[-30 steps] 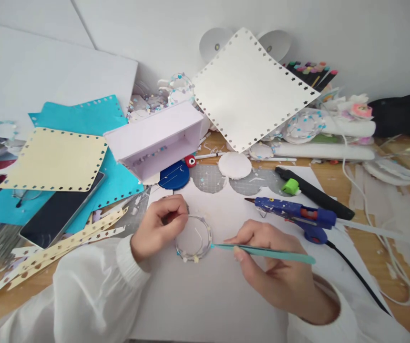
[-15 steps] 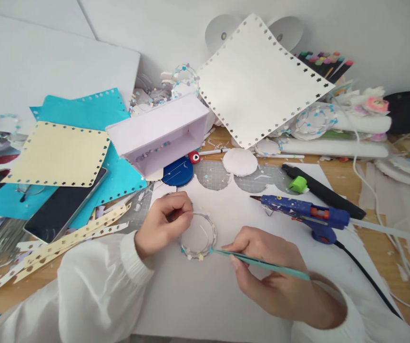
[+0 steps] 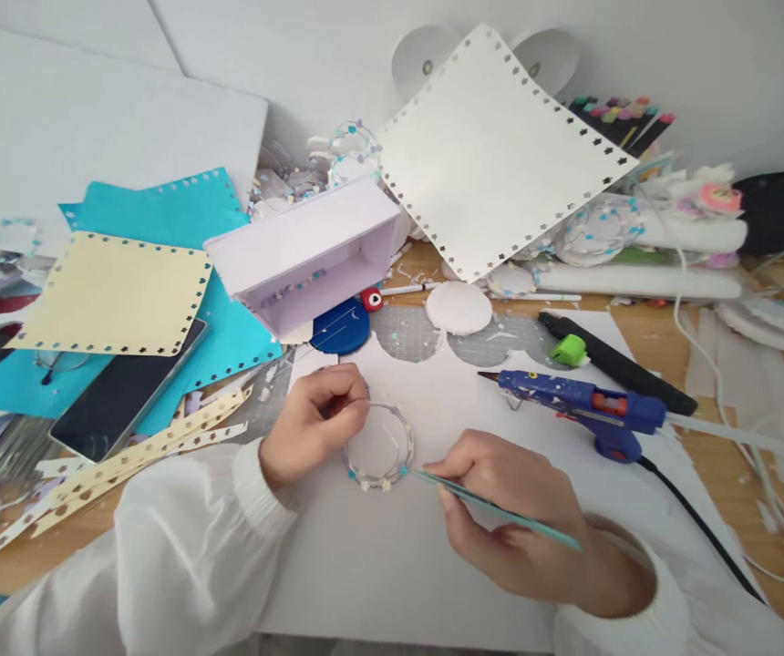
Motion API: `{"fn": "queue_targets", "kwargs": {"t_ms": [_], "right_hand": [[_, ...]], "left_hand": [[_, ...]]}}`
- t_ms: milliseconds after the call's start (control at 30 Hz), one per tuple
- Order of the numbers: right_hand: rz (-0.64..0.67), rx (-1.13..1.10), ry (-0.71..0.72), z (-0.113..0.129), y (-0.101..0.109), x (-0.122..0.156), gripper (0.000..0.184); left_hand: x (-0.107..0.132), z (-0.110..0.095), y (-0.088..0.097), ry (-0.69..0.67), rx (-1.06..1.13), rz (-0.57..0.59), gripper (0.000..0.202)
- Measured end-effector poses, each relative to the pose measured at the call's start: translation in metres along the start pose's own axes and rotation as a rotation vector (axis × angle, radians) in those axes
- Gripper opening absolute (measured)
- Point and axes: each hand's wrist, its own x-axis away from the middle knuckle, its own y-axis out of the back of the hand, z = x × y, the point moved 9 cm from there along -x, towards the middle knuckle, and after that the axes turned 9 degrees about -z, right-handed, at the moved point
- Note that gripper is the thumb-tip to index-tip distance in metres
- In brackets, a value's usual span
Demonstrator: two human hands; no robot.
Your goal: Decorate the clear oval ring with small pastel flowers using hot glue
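Observation:
My left hand (image 3: 320, 421) pinches the upper left side of a thin wire ring (image 3: 411, 445), which is dotted with small blue and cream paper shapes. The ring hangs just above a white board (image 3: 392, 574). In my right hand (image 3: 511, 510) is a pair of teal tweezers (image 3: 501, 512), held between thumb and fingers. Their tips are at the ring's lower right side, by a small blue piece. Whether the tips touch that piece I cannot tell.
A blue hot glue gun (image 3: 570, 401) lies on the right, its cord trailing to the lower right. Behind it is a black tool with a green part (image 3: 568, 350). A lilac box (image 3: 310, 246), punched paper sheets (image 3: 115, 296) and a phone (image 3: 125, 392) lie further back and left.
The tweezers have rotated slightly in my right hand and now show a narrower side. Their tips have shifted a little up. My left hand keeps its pinch on the ring, nearly still.

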Motion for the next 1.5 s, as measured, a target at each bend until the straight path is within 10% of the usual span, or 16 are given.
{"fn": "queue_targets", "kwargs": {"t_ms": [833,1500], "right_hand": [[-0.058,-0.097,0.013,0.005,0.008,-0.002,0.019],[-0.284,-0.421,-0.511,-0.044,0.017,0.009,0.012]], "left_hand": [[0.001,0.01,0.0,0.095,0.087,0.002,0.024],[0.003,0.016,0.003,0.266,0.529,-0.097,0.027]]}}
